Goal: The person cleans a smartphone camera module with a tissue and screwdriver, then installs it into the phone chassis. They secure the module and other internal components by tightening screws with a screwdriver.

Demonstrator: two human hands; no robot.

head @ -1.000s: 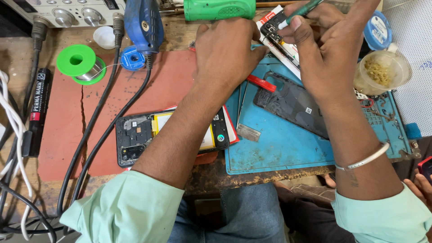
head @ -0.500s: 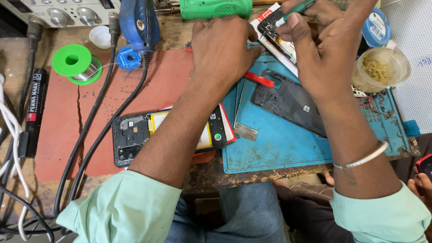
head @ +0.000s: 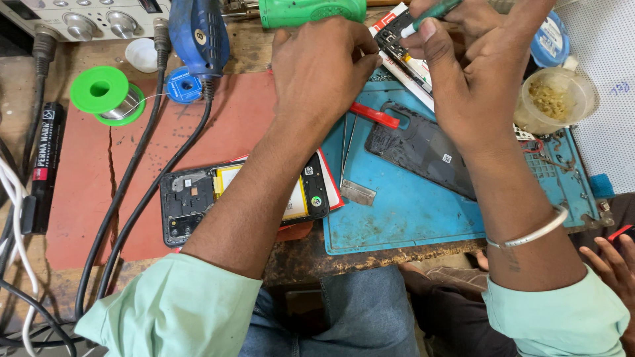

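A small circuit board, dark with tiny metal parts, sits at the far edge of the bench, just right of centre. The person's left hand curls down onto its left end, steadying it with closed fingers. The right hand pinches a thin green-handled tool, its tip touching the board.

Below lies a blue rubber work mat, scuffed and rectangular. On it rest one black plastic phone back cover, one red plastic pry tool and one small flat metal plate.

To the left, on a cracked red mat, one opened phone shows a yellow-edged battery. Further left are one green solder spool and one black marker. One clear round tub stands at the right.
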